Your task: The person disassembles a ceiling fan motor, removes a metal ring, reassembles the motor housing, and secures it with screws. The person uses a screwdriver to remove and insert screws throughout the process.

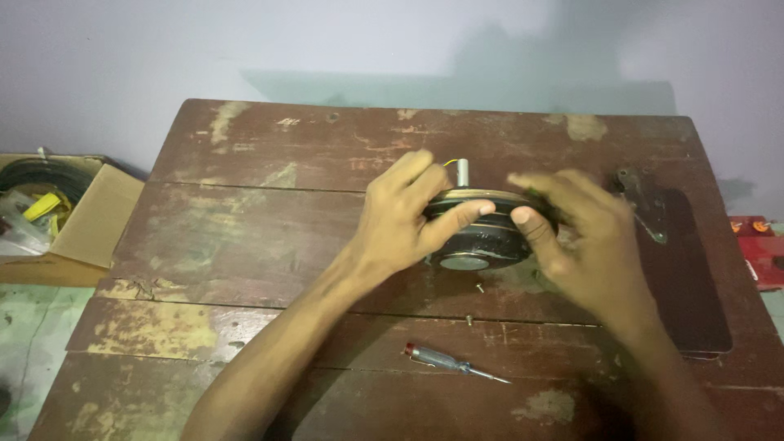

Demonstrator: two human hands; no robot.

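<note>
Left hand: the left hand (pixel 398 219) grips the left edge of the motor (pixel 478 233), thumb laid along its rim, fingers curled over the top.
Right hand: the right hand (pixel 576 233) clasps the motor's right edge, thumb pressed on the side, fingers spread above it; this hand is somewhat blurred.
Motor place: the round dark motor sits at mid-table, a little to the right, held tilted between both hands, its shaft (pixel 462 172) pointing to the far side.
Risk, slip: the motor looks heavy and is held only at its rim; a loosened grip would likely let it drop onto the table (pixel 245 245).
Risk, screws: two small screws (pixel 480 287) lie loose just near of the motor; a nudge from a wrist or from the motor could roll them off the table or into a plank gap.
Risk, wire: a yellow wire (pixel 448 164) shows beside the shaft; turning the motor could pinch or tug it.
Risk, screwdriver: the screwdriver (pixel 453 363) lies near the forearms, and a sweep of an arm could knock it away.
Count: one motor, one shaft, two screws seen, one screwdriver, one metal bracket (pixel 641 204) at the right, one cardboard box (pixel 77 216) off the left, two hands.
</note>
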